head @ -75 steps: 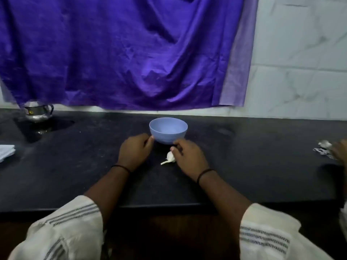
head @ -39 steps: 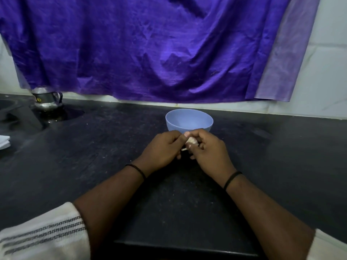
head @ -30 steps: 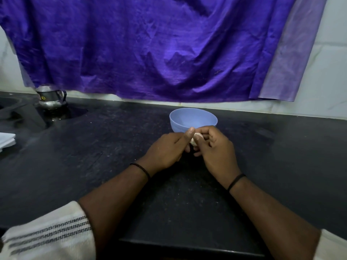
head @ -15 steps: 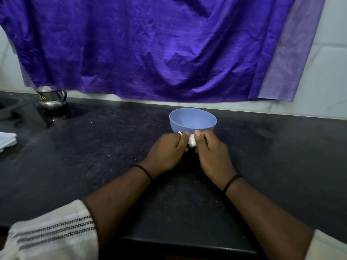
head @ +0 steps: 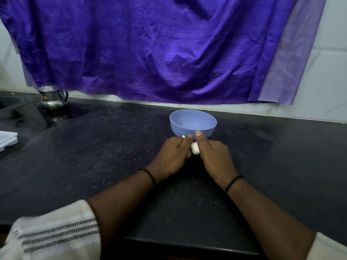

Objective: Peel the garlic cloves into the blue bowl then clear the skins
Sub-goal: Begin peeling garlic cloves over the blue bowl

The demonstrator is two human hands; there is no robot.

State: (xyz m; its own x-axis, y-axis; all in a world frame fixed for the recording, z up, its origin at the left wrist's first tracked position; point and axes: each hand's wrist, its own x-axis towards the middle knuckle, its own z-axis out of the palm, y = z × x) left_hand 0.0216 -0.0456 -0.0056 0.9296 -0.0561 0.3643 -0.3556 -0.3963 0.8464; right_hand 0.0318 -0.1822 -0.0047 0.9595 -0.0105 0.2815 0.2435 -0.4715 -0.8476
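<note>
A blue bowl (head: 193, 124) stands upright on the black counter (head: 112, 151), just beyond my hands. Between my hands sits a white garlic piece (head: 194, 148), mostly hidden by my fingers. My left hand (head: 173, 155) and my right hand (head: 214, 156) both grip it with curled fingers, thumbs pointing at the bowl. A small pale tip (head: 183, 136) pokes out above my left fingers. I cannot see inside the bowl's bottom.
A small steel jug (head: 53, 97) stands at the back left beside a sunken sink area (head: 11, 102). Folded white cloth (head: 7, 138) lies at the left edge. A purple cloth (head: 150, 49) hangs over the wall behind.
My right hand picked the garlic up from the counter and my left hand joined it. Both hands now hold it close in front of the bowl, shifting grip slightly.
</note>
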